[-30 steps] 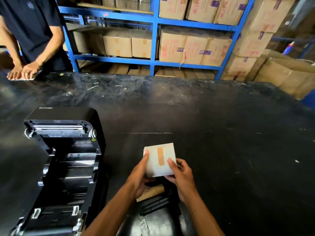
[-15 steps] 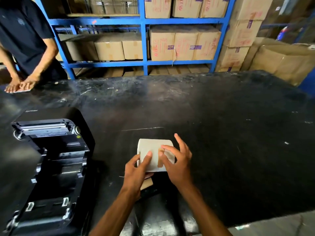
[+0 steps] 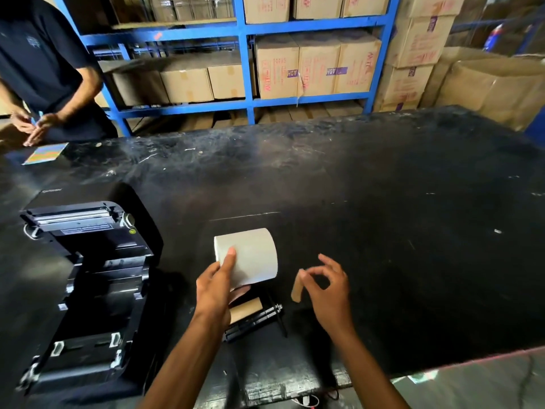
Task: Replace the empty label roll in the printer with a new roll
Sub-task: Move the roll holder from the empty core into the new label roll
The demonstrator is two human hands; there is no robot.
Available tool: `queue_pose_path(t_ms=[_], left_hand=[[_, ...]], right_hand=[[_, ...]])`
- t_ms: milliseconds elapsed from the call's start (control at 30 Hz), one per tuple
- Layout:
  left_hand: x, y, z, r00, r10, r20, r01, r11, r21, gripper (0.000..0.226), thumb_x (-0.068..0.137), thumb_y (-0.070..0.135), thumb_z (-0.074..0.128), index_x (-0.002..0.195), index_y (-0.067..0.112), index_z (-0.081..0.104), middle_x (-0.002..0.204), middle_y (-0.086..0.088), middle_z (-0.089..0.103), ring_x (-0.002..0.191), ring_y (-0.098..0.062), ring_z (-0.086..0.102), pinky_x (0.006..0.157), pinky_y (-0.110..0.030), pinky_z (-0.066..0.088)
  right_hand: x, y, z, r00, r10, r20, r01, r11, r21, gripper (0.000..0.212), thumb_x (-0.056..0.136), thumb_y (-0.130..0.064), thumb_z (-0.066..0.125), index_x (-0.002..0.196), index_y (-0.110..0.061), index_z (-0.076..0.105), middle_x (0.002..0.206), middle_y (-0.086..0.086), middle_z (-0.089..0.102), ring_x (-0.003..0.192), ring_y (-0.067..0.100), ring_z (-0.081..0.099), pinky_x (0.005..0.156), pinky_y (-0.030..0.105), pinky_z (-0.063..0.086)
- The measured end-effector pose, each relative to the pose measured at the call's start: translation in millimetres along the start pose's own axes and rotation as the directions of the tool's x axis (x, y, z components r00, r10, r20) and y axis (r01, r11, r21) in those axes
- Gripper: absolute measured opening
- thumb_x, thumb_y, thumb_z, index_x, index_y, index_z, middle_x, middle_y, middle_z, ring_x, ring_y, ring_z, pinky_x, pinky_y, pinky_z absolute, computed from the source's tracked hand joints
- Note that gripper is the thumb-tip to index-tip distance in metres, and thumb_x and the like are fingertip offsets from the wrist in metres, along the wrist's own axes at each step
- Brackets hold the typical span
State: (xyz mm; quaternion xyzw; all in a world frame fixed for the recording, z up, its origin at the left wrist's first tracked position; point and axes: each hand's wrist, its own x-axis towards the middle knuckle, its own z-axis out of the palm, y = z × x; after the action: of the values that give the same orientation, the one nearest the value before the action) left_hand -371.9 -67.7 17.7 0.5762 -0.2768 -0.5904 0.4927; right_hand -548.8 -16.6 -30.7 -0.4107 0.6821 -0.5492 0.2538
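Observation:
My left hand (image 3: 216, 290) grips a full white label roll (image 3: 250, 255) from its left side, holding it just above the black table (image 3: 383, 231). My right hand (image 3: 327, 287) is to the right of the roll and pinches a small tan strip of tape (image 3: 296, 289) between thumb and fingers. Below the roll lie the empty brown cardboard core (image 3: 246, 309) and a black spindle holder (image 3: 255, 321). The black label printer (image 3: 85, 278) stands at the left with its lid open and its roll bay bare.
Another person (image 3: 44, 72) stands at the far left of the table, hands together over a colourful card (image 3: 45, 153). Blue shelving (image 3: 244, 69) with cardboard boxes runs behind the table. More boxes (image 3: 486, 84) are stacked at the right.
My right hand has come off the roll and moved right, taking the tan tape strip with it. My left hand keeps hold of the roll.

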Motion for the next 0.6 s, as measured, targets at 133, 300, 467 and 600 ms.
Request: queue_pose_path(t_ms=[133,300,467,600], left_hand=[[-0.8,-2.9,-21.0,0.998,-0.041,0.037,0.043,0.997,-0.070,0.034,0.084,0.039,0.065,0.091,0.006,0.069,0.109,-0.017,0.069,0.103,-0.031,0.066,0.066,-0.036,0.059],[-7.6,-3.8,-36.7,0.997,-0.053,0.055,0.060,0.990,-0.131,0.031,0.088,0.036,0.061,0.093,0.005,0.068,0.106,-0.017,0.070,0.102,-0.032,0.067,0.075,-0.042,0.060],[-6.6,0.5,-39.1,0.998,-0.050,0.039,0.055,0.988,-0.143,0.030,0.088,0.036,0.061,0.095,0.007,0.068,0.106,-0.015,0.070,0.105,-0.032,0.066,0.075,-0.043,0.060],[-6.9,2.2,-40.6,0.998,-0.044,0.055,0.052,0.987,-0.155,0.025,0.089,0.036,0.059,0.096,0.013,0.066,0.100,-0.011,0.070,0.100,-0.029,0.067,0.074,-0.042,0.060]], right_hand=[[-5.4,58.8,-5.4,0.982,0.172,0.079,-0.127,0.908,-0.399,0.023,0.074,-0.024,0.075,0.057,-0.028,0.060,0.132,0.001,0.056,0.130,0.019,0.039,0.106,0.037,0.016],[-17.3,85.0,4.3,0.995,0.099,0.023,-0.070,0.831,-0.553,0.015,0.068,-0.028,0.072,0.082,-0.024,0.069,0.130,0.009,0.058,0.126,0.028,0.045,0.105,0.042,0.017],[-7.2,60.9,23.5,0.993,0.019,0.120,0.060,0.785,-0.617,0.037,0.078,-0.034,0.068,0.110,-0.015,0.067,0.131,0.013,0.055,0.128,0.029,0.042,0.109,0.046,0.016],[-21.7,53.3,49.0,0.952,0.039,0.304,0.181,0.729,-0.660,0.070,0.069,-0.070,0.038,0.096,-0.016,0.073,0.141,0.009,0.049,0.136,0.027,0.032,0.109,0.042,-0.002]])
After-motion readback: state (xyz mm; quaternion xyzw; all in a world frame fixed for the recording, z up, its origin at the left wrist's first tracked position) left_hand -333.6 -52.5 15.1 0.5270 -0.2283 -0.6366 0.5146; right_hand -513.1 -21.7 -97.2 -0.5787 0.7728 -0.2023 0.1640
